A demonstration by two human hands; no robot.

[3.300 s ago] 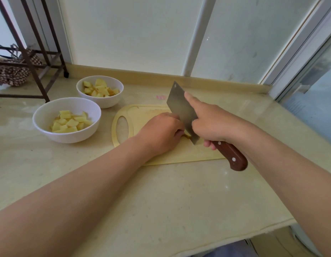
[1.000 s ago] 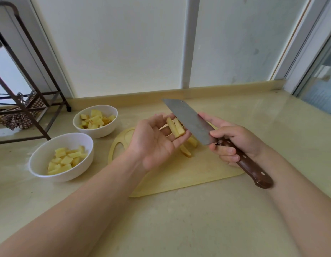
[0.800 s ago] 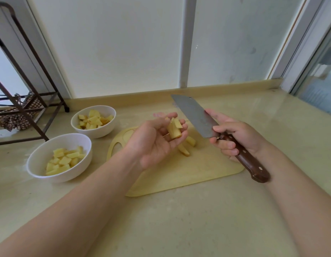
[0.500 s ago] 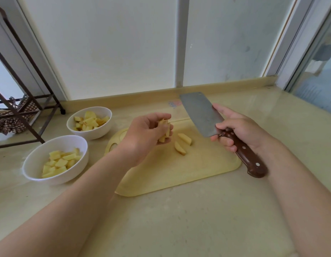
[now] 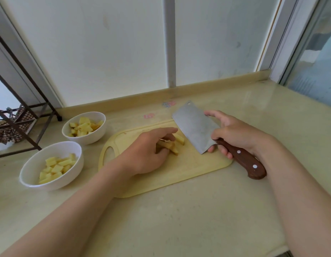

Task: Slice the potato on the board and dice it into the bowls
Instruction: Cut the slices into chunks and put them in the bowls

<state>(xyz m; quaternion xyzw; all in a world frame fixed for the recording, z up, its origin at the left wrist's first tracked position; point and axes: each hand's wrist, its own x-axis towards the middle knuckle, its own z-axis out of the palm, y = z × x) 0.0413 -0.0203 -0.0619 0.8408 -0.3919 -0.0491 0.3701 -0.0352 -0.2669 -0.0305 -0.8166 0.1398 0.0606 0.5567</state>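
A pale cutting board (image 5: 188, 167) lies on the counter with several potato strips (image 5: 180, 139) bunched on it. My left hand (image 5: 146, 154) is down on the board, its fingers curled round the strips and the index finger stretched out. My right hand (image 5: 235, 134) grips the wooden handle of a cleaver (image 5: 194, 127), whose blade hangs tilted just right of the strips, its lower corner near the board. Two white bowls stand to the left, the near bowl (image 5: 73, 179) and the far bowl (image 5: 88, 139), both holding diced potato.
A dark metal rack (image 5: 22, 127) with a checked cloth stands at the far left. A low upstand (image 5: 161, 95) and wall panels close the back. The counter's front edge runs across the bottom right. Bare counter lies in front of the board.
My left hand lifted the potato strips off the board, turned them in the air, and has set them back down beside two loose pieces. The cleaver stayed raised on the right.
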